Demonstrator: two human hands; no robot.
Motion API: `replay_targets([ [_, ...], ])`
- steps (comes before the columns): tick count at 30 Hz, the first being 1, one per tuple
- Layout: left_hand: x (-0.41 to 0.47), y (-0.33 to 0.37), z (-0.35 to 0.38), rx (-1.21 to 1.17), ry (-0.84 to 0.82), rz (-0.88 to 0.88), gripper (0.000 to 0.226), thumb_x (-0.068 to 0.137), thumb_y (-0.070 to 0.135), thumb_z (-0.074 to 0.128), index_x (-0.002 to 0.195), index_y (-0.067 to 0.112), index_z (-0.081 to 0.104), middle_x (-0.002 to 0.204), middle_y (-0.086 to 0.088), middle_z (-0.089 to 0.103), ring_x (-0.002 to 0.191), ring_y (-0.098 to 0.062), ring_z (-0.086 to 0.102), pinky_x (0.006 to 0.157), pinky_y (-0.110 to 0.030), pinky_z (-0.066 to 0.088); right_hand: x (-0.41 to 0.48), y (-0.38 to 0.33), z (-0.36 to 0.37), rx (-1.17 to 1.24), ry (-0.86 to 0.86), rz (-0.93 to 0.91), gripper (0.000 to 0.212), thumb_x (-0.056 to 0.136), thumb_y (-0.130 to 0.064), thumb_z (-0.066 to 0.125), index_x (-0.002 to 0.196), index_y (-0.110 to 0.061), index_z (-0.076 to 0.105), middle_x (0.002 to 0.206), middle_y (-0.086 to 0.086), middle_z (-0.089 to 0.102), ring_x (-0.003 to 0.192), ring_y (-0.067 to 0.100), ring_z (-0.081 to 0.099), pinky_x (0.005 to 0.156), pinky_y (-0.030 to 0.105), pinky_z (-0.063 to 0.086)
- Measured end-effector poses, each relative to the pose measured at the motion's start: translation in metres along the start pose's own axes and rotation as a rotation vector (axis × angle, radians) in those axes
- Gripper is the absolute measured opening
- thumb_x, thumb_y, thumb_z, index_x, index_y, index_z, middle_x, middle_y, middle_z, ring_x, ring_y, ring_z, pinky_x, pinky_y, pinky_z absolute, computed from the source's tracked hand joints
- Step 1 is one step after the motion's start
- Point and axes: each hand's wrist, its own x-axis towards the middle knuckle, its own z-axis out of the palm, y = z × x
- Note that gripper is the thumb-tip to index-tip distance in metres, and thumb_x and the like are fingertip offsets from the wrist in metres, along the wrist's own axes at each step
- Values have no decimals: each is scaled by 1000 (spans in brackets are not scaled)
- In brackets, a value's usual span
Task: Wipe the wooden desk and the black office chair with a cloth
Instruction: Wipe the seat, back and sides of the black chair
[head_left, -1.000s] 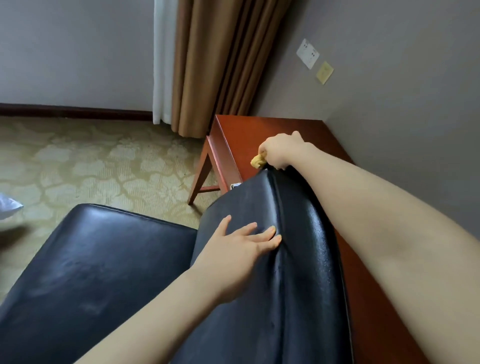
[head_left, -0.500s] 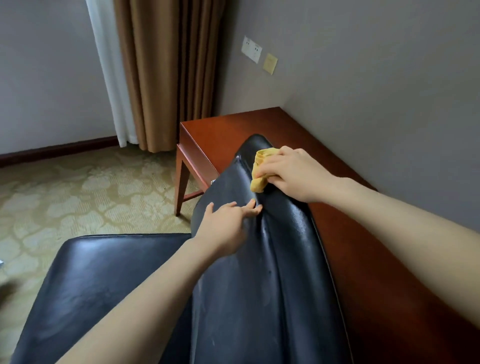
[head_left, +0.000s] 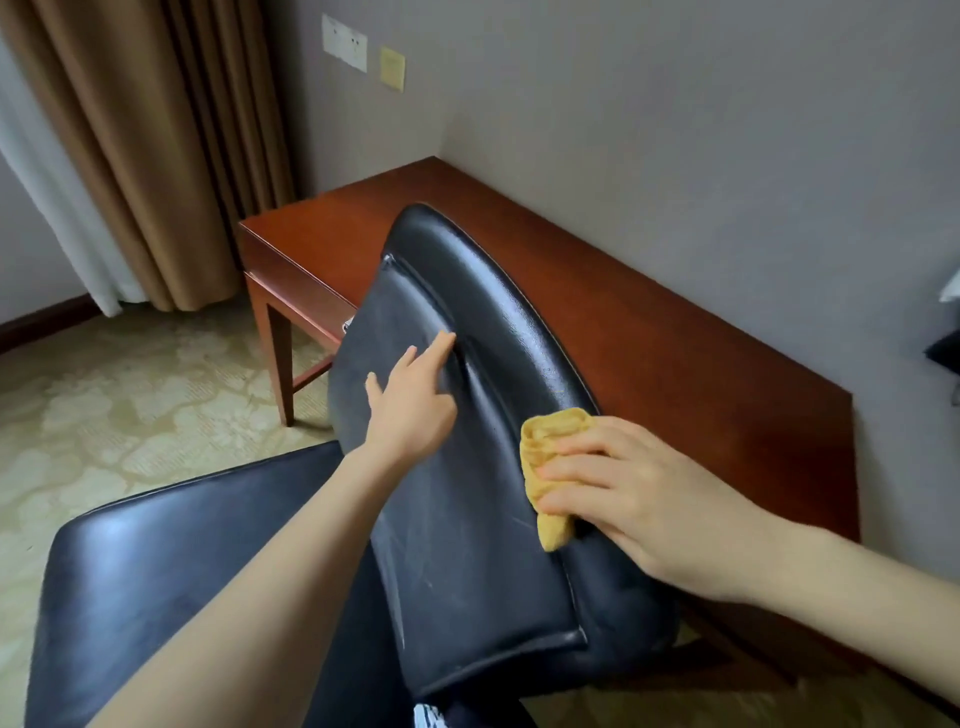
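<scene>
Presumably the chair half of the job is underway and not yet finished. The right hand (head_left: 641, 501) is gripping a bunched yellow cloth (head_left: 551, 435), fingers bent over the wad, and is pressing it against the rounded top edge of the black office chair (head_left: 519, 332), toward its near end. The left hand (head_left: 410, 410) is lying flat on the front of the backrest (head_left: 462, 535), fingers straight and close together, the forefinger reaching into the stitched seam, seemingly bracing the chair. Pale streaks and scuffs are showing on that front panel, so it is probably waiting for a pass, and neither hand is touching the seat (head_left: 156, 561). Whether the counter (head_left: 675, 353) behind the chair is already wiped I cannot tell; its top is gleaming evenly.

As for materials, the chair is wearing glossy, faintly pebbled black leather or vinyl, padded, with piped seams and soft creases. The cloth is looking thick, nubby and absorbent. The counter is showing reddish-brown varnished wood, hard and smooth, with square edges and tapered legs. A patterned carpet (head_left: 104, 415) is covering the floor, and a brown curtain (head_left: 156, 156) is hanging in folds.
</scene>
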Motion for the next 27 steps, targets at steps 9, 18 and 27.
replay_targets([
  [9, -2, -11, -4, -138, -67, 65, 86, 74, -13, 32, 149, 30, 20, 156, 7, 21, 146, -17, 3, 117, -49, 2, 32, 12, 2, -116, -302, -216, 20, 85, -12, 57, 89, -31, 62, 92, -16, 63, 97, 14, 55, 89, 29, 44],
  [18, -6, -53, -25, -215, 108, -28, 76, 80, -11, 35, 148, 23, 26, 155, 4, 26, 146, -16, 8, 117, -47, 14, 187, 78, 17, -189, -444, -170, 28, 96, -16, 44, 96, -32, 66, 102, -13, 61, 108, 10, 49, 94, 31, 42],
  [27, -15, -81, -35, -205, 106, -100, 72, 84, -9, 41, 147, 25, 28, 153, 5, 28, 144, -17, 18, 115, -43, 20, 291, 89, 45, -416, -392, 54, 23, 82, -2, 50, 85, -25, 52, 97, 4, 48, 95, 19, 40, 78, 31, 44],
])
